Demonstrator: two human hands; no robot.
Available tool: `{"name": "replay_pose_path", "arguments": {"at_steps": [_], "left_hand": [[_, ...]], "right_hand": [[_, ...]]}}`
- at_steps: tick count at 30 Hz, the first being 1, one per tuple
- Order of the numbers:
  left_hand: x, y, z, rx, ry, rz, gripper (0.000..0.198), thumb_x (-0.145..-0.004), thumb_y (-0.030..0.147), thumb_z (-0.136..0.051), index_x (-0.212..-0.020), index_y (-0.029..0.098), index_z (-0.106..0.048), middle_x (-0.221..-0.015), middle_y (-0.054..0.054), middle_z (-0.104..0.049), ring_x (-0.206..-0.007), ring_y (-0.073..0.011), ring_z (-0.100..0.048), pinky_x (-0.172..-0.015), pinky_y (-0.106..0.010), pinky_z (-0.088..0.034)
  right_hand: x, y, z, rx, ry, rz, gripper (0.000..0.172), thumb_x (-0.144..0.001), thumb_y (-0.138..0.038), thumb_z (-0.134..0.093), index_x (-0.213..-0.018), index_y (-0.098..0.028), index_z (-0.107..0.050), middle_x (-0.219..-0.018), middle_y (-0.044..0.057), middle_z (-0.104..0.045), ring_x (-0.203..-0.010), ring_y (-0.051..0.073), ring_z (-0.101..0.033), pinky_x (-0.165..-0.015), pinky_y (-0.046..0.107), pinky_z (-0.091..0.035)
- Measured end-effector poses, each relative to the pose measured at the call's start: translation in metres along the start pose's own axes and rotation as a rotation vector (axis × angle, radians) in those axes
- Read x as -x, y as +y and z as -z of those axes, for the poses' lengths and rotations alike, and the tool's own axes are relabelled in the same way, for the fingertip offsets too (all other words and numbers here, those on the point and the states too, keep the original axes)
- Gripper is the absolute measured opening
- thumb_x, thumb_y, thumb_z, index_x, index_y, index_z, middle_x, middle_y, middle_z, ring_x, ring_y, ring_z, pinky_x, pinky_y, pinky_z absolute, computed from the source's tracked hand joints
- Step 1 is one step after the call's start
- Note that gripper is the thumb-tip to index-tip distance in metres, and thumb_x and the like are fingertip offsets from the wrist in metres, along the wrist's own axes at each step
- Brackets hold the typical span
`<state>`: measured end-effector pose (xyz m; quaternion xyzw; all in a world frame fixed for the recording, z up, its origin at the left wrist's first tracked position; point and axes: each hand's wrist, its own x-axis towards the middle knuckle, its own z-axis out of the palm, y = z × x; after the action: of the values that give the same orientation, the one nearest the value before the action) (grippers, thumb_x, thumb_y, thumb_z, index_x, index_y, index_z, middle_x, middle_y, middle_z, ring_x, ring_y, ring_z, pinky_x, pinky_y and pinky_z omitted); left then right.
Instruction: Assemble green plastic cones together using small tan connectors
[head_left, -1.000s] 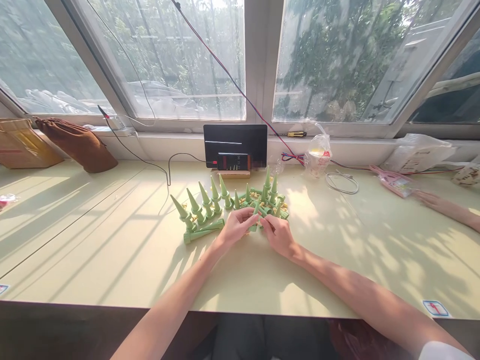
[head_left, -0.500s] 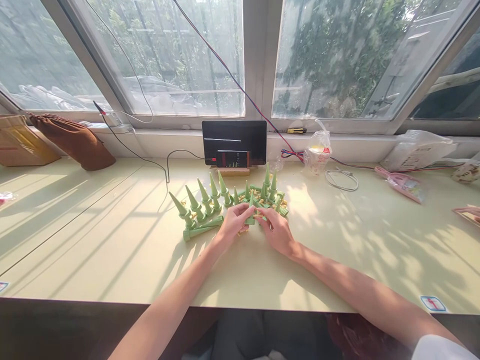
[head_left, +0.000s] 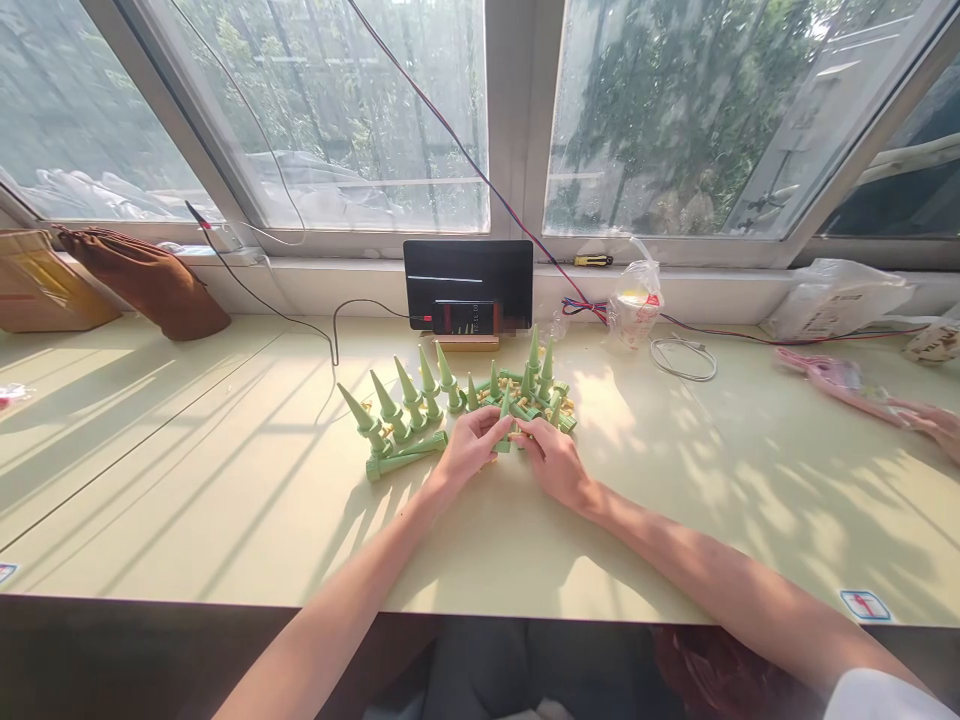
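Close to the middle of the table, my left hand (head_left: 472, 445) is closed around a green plastic plant-watering spike (head_left: 505, 434), its cone tip pointing up. Meeting it from the other side, my right hand (head_left: 556, 462) pinches a tiny yellow piece at the spike's side, mostly hidden by the fingertips. Left of my hands stands a row of upright green spikes (head_left: 412, 400), with a green spike lying flat (head_left: 409, 457) in front of it. Just behind my hands is a pile of green parts (head_left: 529, 390) mixed with small yellow pieces.
At the back a phone (head_left: 465, 317) leans before a dark tablet (head_left: 469, 262). Right of them are a bagged cup (head_left: 636, 305) and a coiled white cable (head_left: 683, 360). Another person's hand (head_left: 934, 425) touches a pink item (head_left: 840, 378). A brown pouch (head_left: 150, 285) lies far left.
My hands stay together at the spike, with only a slight shift of the fingers and spike. At the far right, the other person's hand has reached the pink item, which has moved right.
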<state>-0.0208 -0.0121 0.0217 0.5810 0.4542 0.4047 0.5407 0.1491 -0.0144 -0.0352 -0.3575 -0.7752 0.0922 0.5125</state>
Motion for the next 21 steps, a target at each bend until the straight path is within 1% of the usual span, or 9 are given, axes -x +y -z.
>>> {"name": "replay_pose_path", "arguments": {"at_steps": [4,10,12,15,17,21], "left_hand": [[0.0021,0.0026,-0.0019,-0.037,0.007,-0.043,0.041,-0.082,0.060,-0.064,-0.088,0.019,-0.065,-0.077,0.000,-0.053,-0.063,-0.0094,-0.043,-0.046,-0.016,-0.036],[0.0022,0.0022,-0.0045,-0.053,0.027,-0.145,0.040,-0.084,0.056,-0.064,-0.092,0.017,-0.067,-0.077,-0.003,-0.059,-0.065,-0.0111,-0.049,-0.045,-0.017,-0.037],[0.0012,0.0007,-0.0039,-0.050,0.016,-0.177,0.038,-0.084,0.054,-0.064,-0.092,0.017,-0.068,-0.076,-0.003,-0.059,-0.063,-0.0105,-0.048,-0.045,-0.018,-0.036],[-0.0003,-0.0018,-0.0027,-0.043,0.009,-0.199,0.037,-0.084,0.053,-0.066,-0.090,0.016,-0.068,-0.072,-0.002,-0.056,-0.058,-0.0087,-0.043,-0.043,-0.018,-0.033],[-0.0009,-0.0030,-0.0023,-0.032,0.012,-0.181,0.038,-0.083,0.053,-0.067,-0.091,0.016,-0.069,-0.071,-0.001,-0.054,-0.057,-0.0082,-0.041,-0.043,-0.017,-0.032],[-0.0020,-0.0047,-0.0016,0.048,0.028,-0.054,0.038,-0.081,0.055,-0.069,-0.093,0.018,-0.070,-0.070,0.001,-0.049,-0.058,-0.0079,-0.039,-0.043,-0.017,-0.031]], "right_hand": [[-0.0002,-0.0001,0.0006,0.012,0.006,0.001,0.020,-0.103,-0.026,-0.045,-0.112,-0.019,-0.062,-0.086,0.006,-0.067,-0.073,0.017,-0.064,-0.063,0.027,-0.051],[0.0002,0.0001,0.0008,0.043,0.015,-0.009,0.018,-0.102,-0.027,-0.046,-0.105,-0.019,-0.061,-0.082,0.006,-0.066,-0.068,0.017,-0.061,-0.060,0.027,-0.048],[0.0007,0.0005,0.0009,0.042,0.007,-0.027,0.019,-0.102,-0.028,-0.045,-0.103,-0.019,-0.062,-0.082,0.005,-0.065,-0.068,0.017,-0.060,-0.061,0.027,-0.047],[0.0011,0.0004,0.0017,0.023,-0.025,-0.058,0.022,-0.103,-0.029,-0.044,-0.102,-0.018,-0.062,-0.081,0.005,-0.065,-0.068,0.016,-0.060,-0.061,0.027,-0.047],[0.0010,-0.0002,0.0024,0.012,-0.047,-0.079,0.023,-0.103,-0.030,-0.043,-0.100,-0.018,-0.062,-0.081,0.005,-0.065,-0.067,0.016,-0.059,-0.061,0.027,-0.046],[-0.0008,-0.0033,0.0041,0.005,-0.077,-0.097,0.024,-0.103,-0.030,-0.042,-0.100,-0.018,-0.062,-0.085,0.006,-0.065,-0.071,0.016,-0.059,-0.065,0.027,-0.047]]}}
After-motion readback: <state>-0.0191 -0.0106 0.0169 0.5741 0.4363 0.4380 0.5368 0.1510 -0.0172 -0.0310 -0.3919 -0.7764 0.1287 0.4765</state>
